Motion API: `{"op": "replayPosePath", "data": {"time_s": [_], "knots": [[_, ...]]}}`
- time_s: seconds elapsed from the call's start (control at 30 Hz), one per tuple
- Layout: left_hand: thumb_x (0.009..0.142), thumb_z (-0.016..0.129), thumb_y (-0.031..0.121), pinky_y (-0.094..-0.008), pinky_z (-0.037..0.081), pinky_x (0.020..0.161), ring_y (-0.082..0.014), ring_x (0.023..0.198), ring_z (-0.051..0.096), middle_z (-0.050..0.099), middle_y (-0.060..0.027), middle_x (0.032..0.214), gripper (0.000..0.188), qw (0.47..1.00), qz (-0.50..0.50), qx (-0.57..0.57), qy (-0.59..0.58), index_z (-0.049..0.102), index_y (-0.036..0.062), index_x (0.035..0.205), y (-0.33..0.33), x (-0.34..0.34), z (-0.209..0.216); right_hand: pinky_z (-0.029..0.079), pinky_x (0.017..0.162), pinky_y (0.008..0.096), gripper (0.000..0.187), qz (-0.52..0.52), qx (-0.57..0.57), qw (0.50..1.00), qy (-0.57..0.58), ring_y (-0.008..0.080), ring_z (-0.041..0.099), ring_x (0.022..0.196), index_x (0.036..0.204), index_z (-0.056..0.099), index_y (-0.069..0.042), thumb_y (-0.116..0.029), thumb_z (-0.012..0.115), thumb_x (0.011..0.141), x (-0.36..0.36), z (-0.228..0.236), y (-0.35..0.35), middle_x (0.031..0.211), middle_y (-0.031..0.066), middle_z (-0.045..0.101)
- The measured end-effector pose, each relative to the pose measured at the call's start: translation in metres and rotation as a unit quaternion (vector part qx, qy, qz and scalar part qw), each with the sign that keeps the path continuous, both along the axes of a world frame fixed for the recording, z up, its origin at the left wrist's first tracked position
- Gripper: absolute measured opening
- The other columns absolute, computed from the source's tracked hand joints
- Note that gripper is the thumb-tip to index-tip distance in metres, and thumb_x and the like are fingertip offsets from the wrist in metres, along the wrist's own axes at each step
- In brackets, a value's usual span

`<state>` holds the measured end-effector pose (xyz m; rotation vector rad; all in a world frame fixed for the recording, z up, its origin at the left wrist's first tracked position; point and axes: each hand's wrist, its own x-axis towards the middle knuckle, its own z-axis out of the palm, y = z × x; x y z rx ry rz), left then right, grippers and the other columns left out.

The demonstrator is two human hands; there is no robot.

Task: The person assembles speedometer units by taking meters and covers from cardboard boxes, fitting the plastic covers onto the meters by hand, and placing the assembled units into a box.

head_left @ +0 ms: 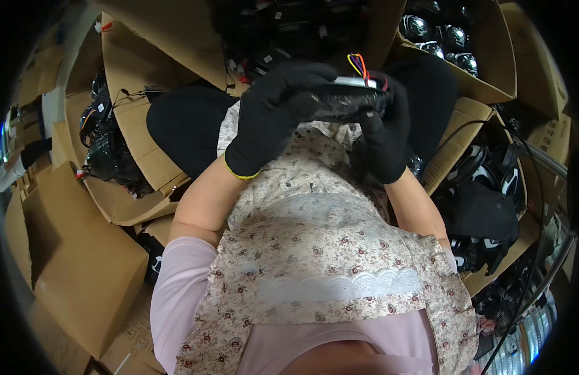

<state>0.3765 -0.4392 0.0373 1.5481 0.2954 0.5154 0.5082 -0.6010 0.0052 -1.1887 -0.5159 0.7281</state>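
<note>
Both of my hands wear black gloves. Between them, above my lap, is a dark, glossy part (349,107) with a silvery strip along its far edge; its exact kind does not show. Purple, yellow and red wires (359,65) stick up from its far right end. My left hand (274,103) is closed round the part's left end, and its yellow-edged cuff shows at the wrist. At the right end my right hand (386,128) grips it, with the thumb on the near face. The gloves cover much of the part.
Open cardboard boxes surround me. The left box (142,134) has wired black parts (108,159) beside it. At the far right, a box (489,81) holds shiny rounded parts (452,37). Another right-hand box (464,128) contains black-and-white parts (470,165). A dark cable (539,206) hangs nearby.
</note>
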Motion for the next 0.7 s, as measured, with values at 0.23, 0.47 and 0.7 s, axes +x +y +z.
{"op": "replayPosePath", "data": {"time_s": [0.23,0.47,0.7], "knots": [[0.094,0.076,0.026,-0.0307,0.053,0.09,-0.017,0.104,0.064,0.067,-0.0068,0.115,0.038,0.991,0.048,0.118,0.025,0.065,0.004,0.122,0.004,0.02,-0.003,0.056,0.088,0.0319,0.044,-0.025,-0.055,0.998,-0.001,0.0161,0.066,0.102,0.135,0.051,-0.004,-0.005,0.067,0.093,0.001,0.005,0.003,0.118,0.0112,0.065],[0.077,0.084,0.02,-0.0407,0.047,0.088,-0.0295,0.095,0.06,0.066,-0.0087,0.102,0.034,0.926,0.048,0.372,0.05,0.069,0.0077,0.104,-0.002,0.02,0.01,0.054,0.083,0.0422,0.054,-0.003,-0.046,0.96,-0.277,0.0343,0.066,0.097,0.135,0.056,-0.001,-0.03,0.072,0.092,0.005,-0.01,0.007,0.114,0.0189,0.064],[0.083,0.08,0.017,-0.0369,0.05,0.082,-0.0259,0.095,0.061,0.064,-0.0095,0.102,0.027,0.955,0.051,0.279,0.084,0.068,0.006,0.104,-0.019,0.016,0.005,0.05,0.086,0.0439,0.051,-0.018,-0.025,0.927,-0.374,0.0366,0.063,0.096,0.132,0.059,-0.002,-0.029,0.072,0.09,0.01,-0.008,-0.002,0.109,0.0159,0.066]]}}
